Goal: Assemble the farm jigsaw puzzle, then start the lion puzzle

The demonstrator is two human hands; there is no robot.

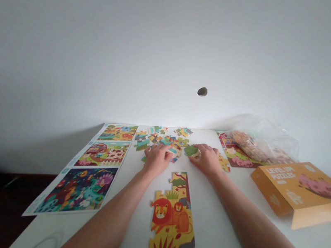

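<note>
My right hand [207, 159] pinches a green-printed puzzle piece [191, 150] between thumb and fingers, just above the table. To its left, my left hand [157, 159] has its thumb and fingers closed on a light-coloured puzzle piece [174, 150] at the edge of the pile; the fingers partly hide it. Several loose puzzle pieces [154, 138] lie scattered beyond and around the left hand. Between my forearms rests a joined puzzle section [173, 219] showing two lions, with open tabs along its left and upper edges.
On the left lies a picture sheet [100, 168] with three printed scenes, overhanging the table edge. At right stand an orange puzzle box [306, 186] and a clear plastic bag [263, 141] of pieces on a farm-scene puzzle [238, 158]. A white wall [163, 56] closes off the back.
</note>
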